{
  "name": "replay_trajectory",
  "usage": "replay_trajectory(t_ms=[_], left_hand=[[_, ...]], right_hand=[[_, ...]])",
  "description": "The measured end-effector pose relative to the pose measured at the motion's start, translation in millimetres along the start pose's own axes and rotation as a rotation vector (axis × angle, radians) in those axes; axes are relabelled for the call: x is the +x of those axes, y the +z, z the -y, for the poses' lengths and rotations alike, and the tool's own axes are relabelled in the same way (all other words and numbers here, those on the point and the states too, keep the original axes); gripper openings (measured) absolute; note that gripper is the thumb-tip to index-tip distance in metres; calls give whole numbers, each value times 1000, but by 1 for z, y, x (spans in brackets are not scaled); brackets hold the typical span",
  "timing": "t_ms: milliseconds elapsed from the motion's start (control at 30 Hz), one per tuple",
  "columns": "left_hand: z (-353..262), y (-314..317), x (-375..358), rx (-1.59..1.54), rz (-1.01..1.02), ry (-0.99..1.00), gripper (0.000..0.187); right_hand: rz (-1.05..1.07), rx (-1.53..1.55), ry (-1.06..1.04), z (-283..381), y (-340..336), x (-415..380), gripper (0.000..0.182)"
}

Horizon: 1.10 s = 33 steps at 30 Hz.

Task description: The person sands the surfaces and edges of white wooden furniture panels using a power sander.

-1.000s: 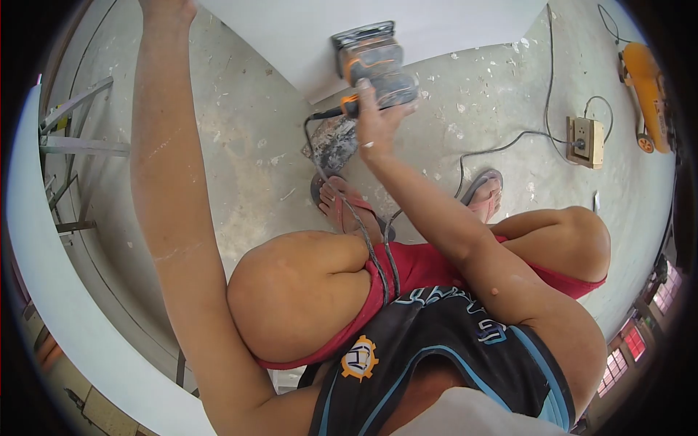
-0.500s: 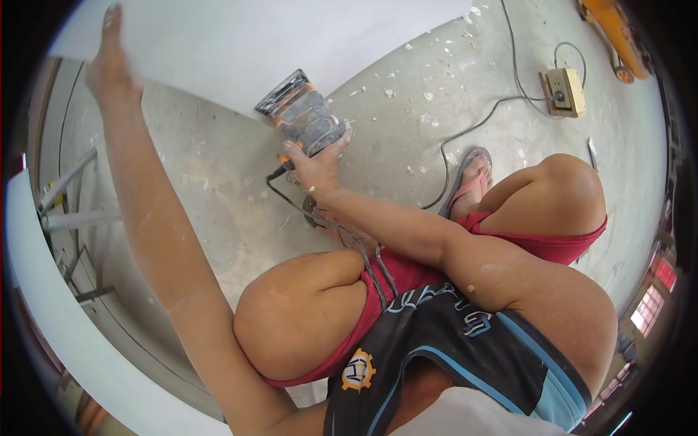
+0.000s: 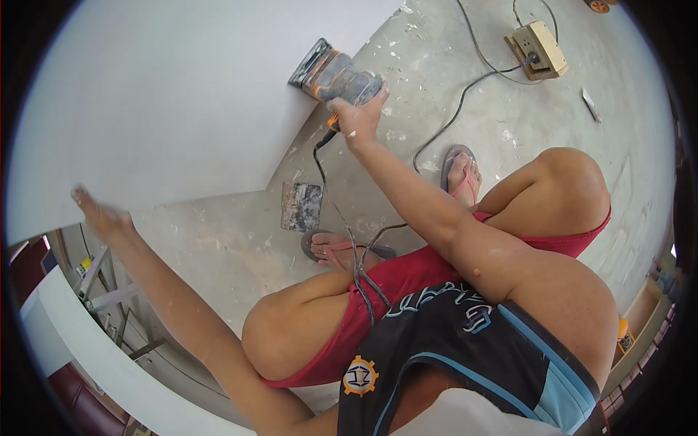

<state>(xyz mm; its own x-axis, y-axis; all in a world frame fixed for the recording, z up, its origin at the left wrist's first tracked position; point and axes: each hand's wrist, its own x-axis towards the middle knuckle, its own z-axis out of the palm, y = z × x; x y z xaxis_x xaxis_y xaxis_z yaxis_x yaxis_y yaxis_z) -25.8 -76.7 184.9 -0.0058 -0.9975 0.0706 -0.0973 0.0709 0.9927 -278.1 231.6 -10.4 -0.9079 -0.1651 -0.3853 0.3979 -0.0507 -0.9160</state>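
My right hand (image 3: 358,120) is wrapped round the body of a dusty grey-and-orange electric sander (image 3: 338,78). The sander's flat pad meets the large white panel (image 3: 182,94) close to its right edge. At the panel's lower left edge is my left hand (image 3: 105,216), thumb lying on the white face and the other fingers hidden behind it. From the sander a black cord (image 3: 323,163) runs down across my lap.
A boxed power outlet (image 3: 536,51) with a plug stands on the paint-spotted floor. A stained flat plate (image 3: 302,206) lies near my left foot, and a small blade-like tool (image 3: 591,105) lies at the right. Metal legs (image 3: 109,291) and a curved white surface (image 3: 80,327) are at the left.
My right hand and the sander have moved up and right in view. The panel takes up more of the view, my left hand appears lower on its edge, and the stained plate has come into sight.
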Motion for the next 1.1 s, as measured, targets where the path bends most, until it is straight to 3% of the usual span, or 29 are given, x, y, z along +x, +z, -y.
replay_trajectory(t_ms=[100,167,300,333,400,467,533,567,600,633,733,800,867,900,967,1000,1100], left_hand=[[-10,8,-11,-41,68,16,66],[-18,9,-19,-14,62,15,66],[-22,14,-24,22,-14,15,66],[-23,16,-25,37,-31,27,66],[-25,20,-28,57,-55,-30,68],[-19,13,-26,188,-119,-109,70],[-3,1,-14,273,-168,-70,72],[2,5,-17,278,-159,-49,73],[4,10,-24,211,-154,-60,72],[6,14,-34,155,-137,-91,70],[3,30,-54,-13,-112,-111,61],[12,25,-52,-29,-118,-72,58],[10,23,-53,-46,-112,-47,55],[7,22,-55,-43,-113,-104,57],[8,24,-54,-61,-87,-156,58],[13,19,-53,-86,-73,-152,59],[19,17,-54,-103,-61,-143,60]], right_hand=[[-119,26,28,24,-7,34,97],[-136,-13,-23,3,-19,82,87],[-120,90,-11,35,-36,140,72],[-116,95,-2,38,-36,150,72],[-108,95,-157,45,-37,165,89],[-18,72,-214,63,-33,148,67],[75,-206,-424,55,-30,147,89],[63,-29,-504,60,-16,126,93],[128,252,-294,84,-4,87,82],[122,88,-312,96,-1,60,83],[162,-225,-769,73,9,42,86],[278,-237,-1110,95,29,14,80],[525,-379,-1236,126,41,-13,71],[513,-393,-1249,140,47,-20,71],[730,-399,-1349,166,61,-19,66],[711,-414,-1361,177,63,-12,66],[364,-286,-1436,209,73,27,76]])
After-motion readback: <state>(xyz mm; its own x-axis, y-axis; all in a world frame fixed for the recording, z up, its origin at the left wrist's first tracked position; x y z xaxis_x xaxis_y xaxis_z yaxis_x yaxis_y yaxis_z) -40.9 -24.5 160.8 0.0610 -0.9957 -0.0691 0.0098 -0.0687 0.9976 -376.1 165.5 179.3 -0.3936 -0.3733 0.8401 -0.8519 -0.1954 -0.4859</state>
